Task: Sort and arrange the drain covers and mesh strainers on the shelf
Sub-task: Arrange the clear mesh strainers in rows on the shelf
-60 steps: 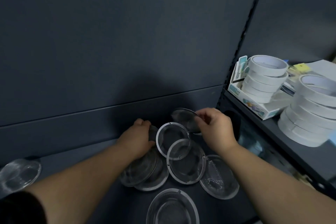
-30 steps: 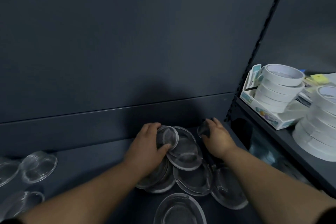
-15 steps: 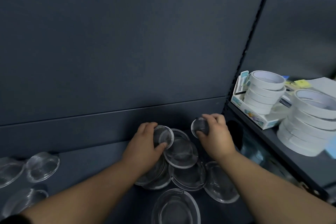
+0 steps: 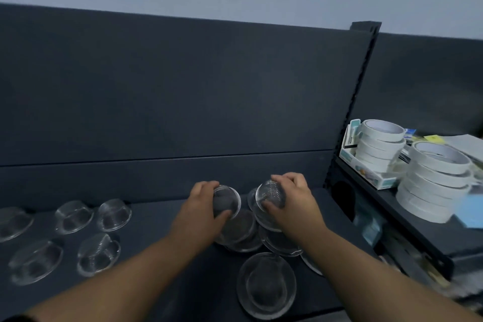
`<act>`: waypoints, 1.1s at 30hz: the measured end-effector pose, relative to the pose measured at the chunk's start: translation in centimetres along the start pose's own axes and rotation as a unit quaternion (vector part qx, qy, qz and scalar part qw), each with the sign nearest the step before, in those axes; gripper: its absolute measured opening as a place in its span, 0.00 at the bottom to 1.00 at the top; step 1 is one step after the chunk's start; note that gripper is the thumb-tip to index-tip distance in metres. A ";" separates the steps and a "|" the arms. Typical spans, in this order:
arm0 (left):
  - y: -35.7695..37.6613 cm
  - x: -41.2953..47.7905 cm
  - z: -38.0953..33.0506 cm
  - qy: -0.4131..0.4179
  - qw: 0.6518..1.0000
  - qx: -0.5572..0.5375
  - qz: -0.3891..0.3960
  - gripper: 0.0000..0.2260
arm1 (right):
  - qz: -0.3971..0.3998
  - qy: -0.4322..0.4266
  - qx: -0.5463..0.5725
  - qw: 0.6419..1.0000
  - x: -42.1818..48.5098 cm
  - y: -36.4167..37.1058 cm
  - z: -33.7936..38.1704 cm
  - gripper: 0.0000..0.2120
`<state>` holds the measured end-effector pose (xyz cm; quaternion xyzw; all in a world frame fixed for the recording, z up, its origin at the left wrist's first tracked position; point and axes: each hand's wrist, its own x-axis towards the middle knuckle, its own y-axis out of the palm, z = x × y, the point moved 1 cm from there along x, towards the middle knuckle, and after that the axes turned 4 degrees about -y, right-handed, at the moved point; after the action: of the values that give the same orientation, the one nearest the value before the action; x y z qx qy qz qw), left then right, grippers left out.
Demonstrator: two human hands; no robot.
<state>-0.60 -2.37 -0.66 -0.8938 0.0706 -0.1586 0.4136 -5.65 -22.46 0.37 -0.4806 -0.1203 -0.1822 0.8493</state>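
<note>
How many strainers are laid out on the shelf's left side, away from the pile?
5: back row, strainers at far left, middle, right; front row, left, right. More may lie off-frame.

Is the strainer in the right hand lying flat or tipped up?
Tipped up. The right hand grips the mesh strainer steeply tilted, almost on edge, lifted above the pile rather than resting flat.

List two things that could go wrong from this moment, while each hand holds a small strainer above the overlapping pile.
1. The left hand, gripping a small strainer, and the right hand, gripping a mesh strainer, hang just over the loosely overlapping pile; a bump may scatter it.
2. The large strainer lies near the front edge of the shelf, between the forearms; a withdrawing arm could sweep it off.
</note>
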 end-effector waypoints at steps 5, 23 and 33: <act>-3.3 -2.0 3.8 -0.024 1.000 0.003 -0.017 0.29 | 0.019 -0.019 0.014 1.000 -1.2 2.7 4.0 0.28; -19.9 -12.3 24.9 -0.118 0.992 0.000 -0.040 0.27 | 0.131 -0.091 0.065 0.985 -7.6 18.9 26.4 0.25; -24.4 -16.4 33.3 -0.172 0.985 0.023 -0.025 0.27 | 0.192 -0.092 0.060 0.975 -10.7 23.8 31.5 0.26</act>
<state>-4.76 41.59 -6.00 -0.8996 -0.0271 -0.0147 0.4356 -6.15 17.90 -6.06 -0.4575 -0.1142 0.0367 0.8811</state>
